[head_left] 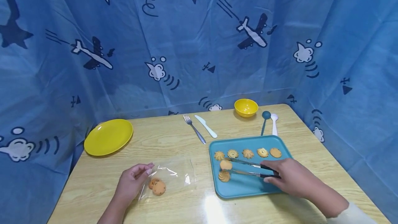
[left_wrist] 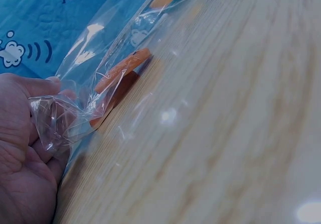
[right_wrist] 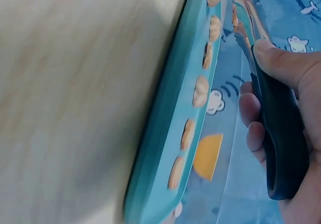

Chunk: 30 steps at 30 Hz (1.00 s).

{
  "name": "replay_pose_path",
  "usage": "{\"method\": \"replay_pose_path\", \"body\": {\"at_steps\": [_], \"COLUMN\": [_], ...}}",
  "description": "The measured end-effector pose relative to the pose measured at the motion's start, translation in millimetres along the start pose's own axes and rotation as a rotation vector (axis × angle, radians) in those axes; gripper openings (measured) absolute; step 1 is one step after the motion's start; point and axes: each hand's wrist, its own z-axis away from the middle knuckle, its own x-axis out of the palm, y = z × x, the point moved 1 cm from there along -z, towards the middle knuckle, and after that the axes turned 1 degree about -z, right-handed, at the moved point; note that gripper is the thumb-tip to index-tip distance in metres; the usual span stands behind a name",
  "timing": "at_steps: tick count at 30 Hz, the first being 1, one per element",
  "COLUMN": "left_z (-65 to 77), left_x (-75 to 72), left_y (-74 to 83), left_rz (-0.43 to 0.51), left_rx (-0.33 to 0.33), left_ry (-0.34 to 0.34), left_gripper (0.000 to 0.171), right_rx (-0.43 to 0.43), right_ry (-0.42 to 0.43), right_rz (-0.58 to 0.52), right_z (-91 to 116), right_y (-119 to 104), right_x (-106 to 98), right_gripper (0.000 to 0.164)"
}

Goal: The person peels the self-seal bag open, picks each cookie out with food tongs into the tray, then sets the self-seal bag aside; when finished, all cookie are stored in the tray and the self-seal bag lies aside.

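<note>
My left hand [head_left: 132, 182] pinches the edge of a clear plastic bag [head_left: 180, 174], which lies on the table with two or so round cookies [head_left: 159, 188] inside. In the left wrist view the bag's film [left_wrist: 50, 113] bunches between thumb and fingers. With my right hand [head_left: 289, 177] I grip black-handled metal tongs [head_left: 248, 174]. Between the tong tips sits a round cookie [head_left: 226, 164], over the left part of a teal tray [head_left: 248, 189]. A swirl cookie [head_left: 224, 176] lies just below it, and a row of several cookies [head_left: 248, 154] runs along the tray's far side.
A yellow plate [head_left: 109, 137] lies at the back left. Behind the tray are a fork [head_left: 195, 129], a white knife [head_left: 206, 126], a yellow bowl [head_left: 246, 108], a dark teal spoon [head_left: 265, 115] and a white spoon [head_left: 274, 123]. A blue curtain [head_left: 192, 44] surrounds the table.
</note>
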Motion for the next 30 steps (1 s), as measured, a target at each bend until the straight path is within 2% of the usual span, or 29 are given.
{"method": "replay_pose_path", "body": {"at_steps": [5, 11, 24, 30], "left_z": [0.1, -0.5, -0.4, -1.2], "left_x": [0.4, 0.1, 1.0, -0.4], "left_y": [-0.4, -0.9, -1.0, -3.7], "left_rz": [0.016, 0.028, 0.003, -0.001], "left_rx": [0.006, 0.008, 0.003, 0.007], "left_ry": [0.001, 0.003, 0.003, 0.002], "left_gripper": [0.024, 0.021, 0.021, 0.02], "right_rx": [0.032, 0.055, 0.075, 0.026], "right_ry": [-0.028, -0.066, -0.089, -0.059], "right_rz": [-0.002, -0.025, -0.022, -0.061], "right_z": [17, 26, 26, 16], "right_y": [9, 17, 19, 12], "right_x": [-4, -5, -5, -6], "right_gripper": [0.044, 0.044, 0.045, 0.045]}}
